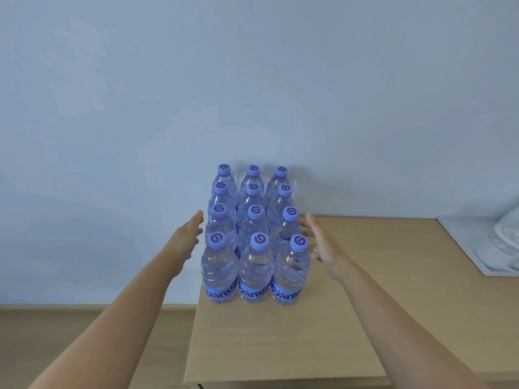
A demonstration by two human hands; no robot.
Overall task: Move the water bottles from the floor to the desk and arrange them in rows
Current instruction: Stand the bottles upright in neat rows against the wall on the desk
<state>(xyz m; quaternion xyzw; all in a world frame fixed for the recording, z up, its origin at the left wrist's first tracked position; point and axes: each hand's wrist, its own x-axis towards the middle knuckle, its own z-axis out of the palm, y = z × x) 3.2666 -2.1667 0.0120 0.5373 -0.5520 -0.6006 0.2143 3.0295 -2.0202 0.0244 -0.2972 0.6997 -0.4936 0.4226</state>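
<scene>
Several clear water bottles [254, 265] with purple caps stand upright on the light wooden desk [280, 341], packed in rows three wide at its far left corner against the wall. My left hand [186, 240] reaches along the left side of the block with fingers stretched out, holding nothing. My right hand [323, 245] is at the right side of the block, fingers spread beside the front right bottle [290, 273]. Whether either hand touches a bottle I cannot tell.
A white tray-like board [474, 242] with a pale crumpled thing on it lies at the desk's far right. The desk's left edge runs just left of the bottles, with wooden floor [84, 327] below. A plain wall stands behind.
</scene>
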